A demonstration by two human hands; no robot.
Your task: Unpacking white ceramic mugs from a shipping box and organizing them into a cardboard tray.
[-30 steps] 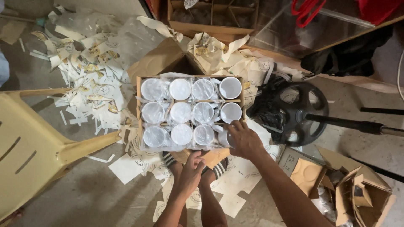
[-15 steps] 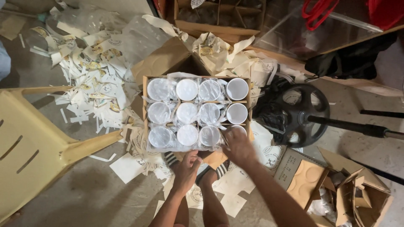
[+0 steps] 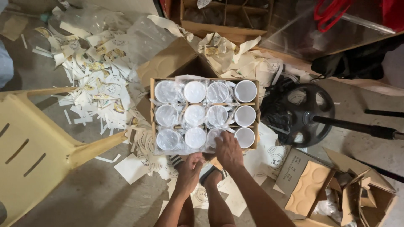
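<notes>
Head view. Bare concrete floor [image 3: 97,197], littered with white paper scraps [image 3: 90,86] to the upper left and around the carton. Open cardboard box [image 3: 152,111] sits mid-floor, far flap folded out. Inside: twelve white cups [image 3: 195,114] in a three-by-four grid, mouths up; the three left columns lie under crinkled clear plastic wrap [image 3: 168,145], the right column is uncovered.

Right hand [image 3: 228,150] rests palm down on the near edge of the box, fingers spread over the wrap at the third cup of the near row, pressing rather than clenched; whether it pinches the film cannot be told. Left hand [image 3: 189,167] is at the near wall of the box, fingers curled at the wrap's hanging edge by the middle of that wall; exact grip not visible.

Edges: yellow plastic chair [image 3: 38,147] close off the box's near-left corner. Black wheel-shaped stand [image 3: 309,114] just beside the right wall. Smaller cardboard pieces [image 3: 311,189] lie near right. Open floor remains near left, between chair and forearms.
</notes>
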